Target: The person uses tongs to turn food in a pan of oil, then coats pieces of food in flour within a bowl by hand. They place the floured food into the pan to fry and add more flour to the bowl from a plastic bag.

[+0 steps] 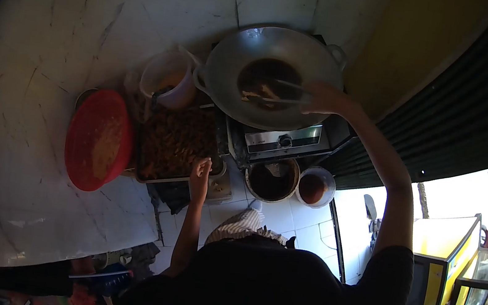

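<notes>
A large metal wok (228, 44) with dark oil in its middle stands on a gas stove (283, 140). My right hand (324, 98) is over the wok's right side, closed on a pair of tongs (288, 101) whose tips reach the oil. Light brown pieces of food (259, 94) lie in the oil by the tips. My left hand (201, 170) is at the front right corner of a tray of brown food (173, 142), its fingers partly curled; whether it holds anything is too dark to tell.
Left of the tray is a red basin (99, 141); behind it stands a whitish bucket (181, 90). Below the stove are a dark-filled pot (271, 180) and a tub with reddish contents (315, 189). A yellow cabinet (443, 243) stands at the right.
</notes>
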{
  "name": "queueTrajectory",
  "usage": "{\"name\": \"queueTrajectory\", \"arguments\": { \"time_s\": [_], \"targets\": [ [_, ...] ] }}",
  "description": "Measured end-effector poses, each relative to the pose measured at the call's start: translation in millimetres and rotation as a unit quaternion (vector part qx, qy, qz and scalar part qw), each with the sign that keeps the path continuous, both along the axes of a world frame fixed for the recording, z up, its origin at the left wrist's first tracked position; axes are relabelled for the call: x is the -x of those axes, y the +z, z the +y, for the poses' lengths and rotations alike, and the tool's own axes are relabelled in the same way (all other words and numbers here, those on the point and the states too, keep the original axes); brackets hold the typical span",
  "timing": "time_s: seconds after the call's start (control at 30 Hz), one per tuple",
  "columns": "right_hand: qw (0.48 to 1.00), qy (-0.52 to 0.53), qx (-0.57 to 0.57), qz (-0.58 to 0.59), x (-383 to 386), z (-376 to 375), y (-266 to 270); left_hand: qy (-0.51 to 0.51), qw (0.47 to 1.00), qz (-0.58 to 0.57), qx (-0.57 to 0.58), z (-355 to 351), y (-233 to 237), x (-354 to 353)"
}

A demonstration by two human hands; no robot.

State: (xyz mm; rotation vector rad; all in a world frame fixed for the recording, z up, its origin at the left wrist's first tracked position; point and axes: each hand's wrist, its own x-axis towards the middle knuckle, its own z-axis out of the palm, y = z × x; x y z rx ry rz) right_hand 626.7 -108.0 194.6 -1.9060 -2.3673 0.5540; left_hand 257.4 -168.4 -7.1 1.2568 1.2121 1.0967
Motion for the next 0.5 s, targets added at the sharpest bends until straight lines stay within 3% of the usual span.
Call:
{"name": "queueTrajectory", "arguments": {
  "time_s": [0.07, 0.23, 0.33, 0.5],
  "targets": [
    [0.999, 0.028, -0.02, -0.038, -2.2, 13.0, -10.8, 0.003, 1.0, -0.002, 0.006, 4.3, 5.0, -6.0],
    [0.998, -0.056, -0.005, -0.035, 9.1, 20.4, -25.6, 0.019, 0.999, -0.034, 0.006, 11.7, 7.4, -16.4],
    [0.996, -0.051, -0.062, -0.037, 1.9, 26.1, -42.9, 0.011, 0.999, -0.036, 0.009, 13.8, 20.2, -24.6],
    [0.994, -0.087, -0.041, -0.044, -17.4, 44.1, -50.9, 0.02, 0.999, -0.042, 0.018, 10.3, 23.9, -30.0]
  ]
}}
